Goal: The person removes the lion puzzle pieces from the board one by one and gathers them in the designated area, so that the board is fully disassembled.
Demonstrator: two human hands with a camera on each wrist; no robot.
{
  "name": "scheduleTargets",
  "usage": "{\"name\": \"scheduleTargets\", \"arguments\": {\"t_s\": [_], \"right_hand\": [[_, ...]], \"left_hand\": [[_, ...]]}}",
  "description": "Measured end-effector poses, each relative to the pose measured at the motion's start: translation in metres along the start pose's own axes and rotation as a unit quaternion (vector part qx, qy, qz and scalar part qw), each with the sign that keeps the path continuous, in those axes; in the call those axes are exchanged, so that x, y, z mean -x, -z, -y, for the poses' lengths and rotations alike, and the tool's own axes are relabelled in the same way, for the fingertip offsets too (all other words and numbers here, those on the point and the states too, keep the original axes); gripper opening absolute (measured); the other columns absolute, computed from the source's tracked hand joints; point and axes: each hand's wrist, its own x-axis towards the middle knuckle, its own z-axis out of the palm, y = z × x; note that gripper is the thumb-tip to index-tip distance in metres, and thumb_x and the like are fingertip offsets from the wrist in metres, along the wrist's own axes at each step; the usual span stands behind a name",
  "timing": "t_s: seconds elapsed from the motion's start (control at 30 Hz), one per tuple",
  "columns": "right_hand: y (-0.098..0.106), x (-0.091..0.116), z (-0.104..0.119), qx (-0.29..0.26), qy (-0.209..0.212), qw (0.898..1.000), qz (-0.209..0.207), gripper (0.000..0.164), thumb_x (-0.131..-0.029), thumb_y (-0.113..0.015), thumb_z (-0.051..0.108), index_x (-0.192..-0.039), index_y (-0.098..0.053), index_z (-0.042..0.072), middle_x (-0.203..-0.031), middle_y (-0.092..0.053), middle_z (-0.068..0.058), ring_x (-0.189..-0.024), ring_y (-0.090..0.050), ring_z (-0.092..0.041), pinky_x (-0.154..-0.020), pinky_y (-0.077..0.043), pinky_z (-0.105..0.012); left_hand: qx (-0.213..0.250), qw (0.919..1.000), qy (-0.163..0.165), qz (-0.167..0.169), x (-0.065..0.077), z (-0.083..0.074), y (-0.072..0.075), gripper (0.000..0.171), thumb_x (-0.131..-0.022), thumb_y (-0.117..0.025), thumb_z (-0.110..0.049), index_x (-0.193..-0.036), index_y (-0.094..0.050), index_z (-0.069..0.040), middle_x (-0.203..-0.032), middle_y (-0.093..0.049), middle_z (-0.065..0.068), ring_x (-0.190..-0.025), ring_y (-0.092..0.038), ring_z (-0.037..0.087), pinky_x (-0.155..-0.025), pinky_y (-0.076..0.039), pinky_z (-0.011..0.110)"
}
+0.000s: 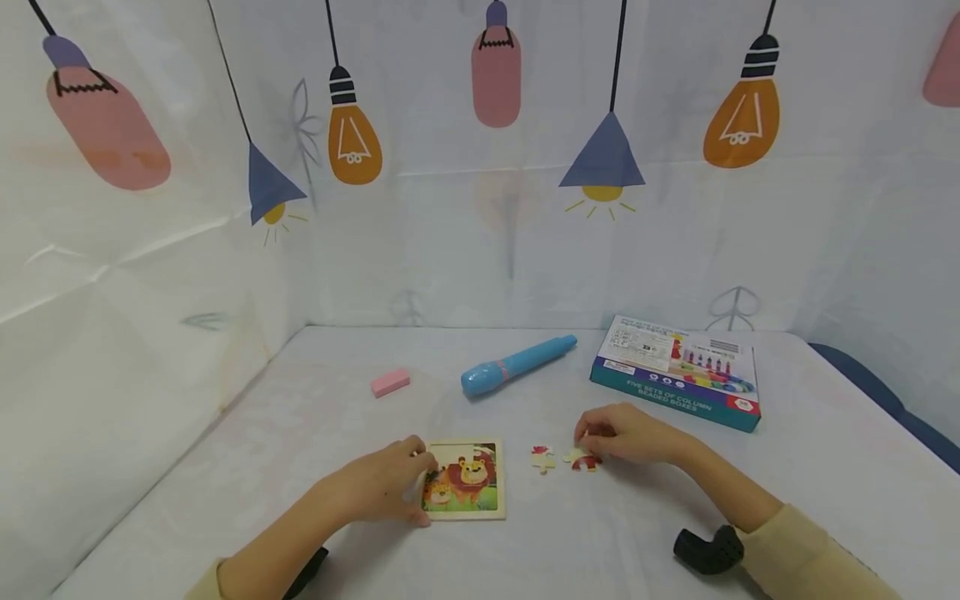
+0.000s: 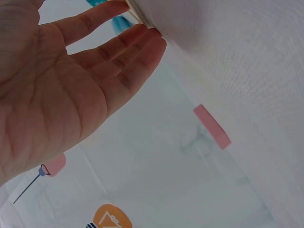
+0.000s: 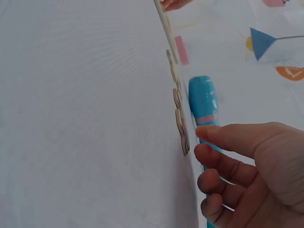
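Observation:
In the head view, a square wooden lion puzzle board [image 1: 465,483] lies on the table, with a pale gap in its upper left picture. My left hand [image 1: 382,483] holds its left side, thumb at the lower corner and fingertips at the upper edge. The left wrist view shows the fingertips of that hand [image 2: 80,80] against the board's rim. Right of the board lie a loose red and cream puzzle piece [image 1: 542,459] and more red and cream puzzle pieces [image 1: 583,460]. My right hand [image 1: 626,433] hovers by these, its loosely bent fingers [image 3: 209,156] apart from them in the right wrist view.
A blue microphone-shaped object [image 1: 517,367] lies behind the pieces. A pink block [image 1: 390,382] is at the back left. The flat box of beaded columns [image 1: 678,371] sits at the back right. Lamp-printed white cloth [image 1: 465,250] hangs behind the table.

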Motion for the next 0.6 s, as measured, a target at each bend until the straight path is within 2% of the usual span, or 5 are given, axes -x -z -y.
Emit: {"name": "scheduleTargets", "arguments": {"t_s": [0.17,0.3,0.43,0.6], "right_hand": [[0.000,-0.002,0.007,0.013,0.025,0.999,-0.022,0.011,-0.092,-0.057,0.018,-0.099,-0.063,0.014,-0.080,-0.059,0.003,-0.075,-0.053,-0.012,-0.065,-0.046,-0.023],[0.000,-0.003,0.016,0.048,0.051,0.997,-0.045,0.013,-0.090,-0.059,0.018,-0.101,-0.063,0.013,-0.088,-0.060,0.005,-0.078,-0.053,-0.010,-0.067,-0.048,-0.023],[-0.001,-0.007,0.030,0.104,0.064,0.991,-0.052,0.015,-0.087,-0.063,0.017,-0.102,-0.063,0.014,-0.101,-0.058,0.005,-0.093,-0.054,-0.015,-0.077,-0.049,-0.030],[-0.006,-0.019,0.049,0.156,0.066,0.985,-0.032,0.022,-0.084,-0.067,0.015,-0.106,-0.063,0.017,-0.116,-0.052,0.002,-0.109,-0.047,-0.018,-0.087,-0.046,-0.033]], "left_hand": [[-0.003,1.0000,-0.005,-0.004,0.001,0.001,0.000,0.060,-0.067,-0.075,-0.049,-0.112,-0.058,-0.015,-0.111,-0.048,0.001,-0.093,-0.048,0.017,-0.083,-0.046,0.038],[-0.007,0.9998,-0.014,-0.014,0.002,0.002,0.000,0.059,-0.067,-0.075,-0.049,-0.111,-0.058,-0.014,-0.110,-0.048,0.001,-0.092,-0.048,0.016,-0.083,-0.046,0.037],[-0.007,0.9997,-0.018,-0.015,0.003,0.001,0.000,0.059,-0.066,-0.076,-0.047,-0.111,-0.058,-0.014,-0.110,-0.048,0.001,-0.091,-0.048,0.017,-0.083,-0.046,0.037],[-0.005,0.9997,-0.019,-0.010,0.002,0.000,0.000,0.059,-0.066,-0.076,-0.047,-0.111,-0.057,-0.015,-0.110,-0.047,0.001,-0.091,-0.048,0.017,-0.083,-0.046,0.036]]}}
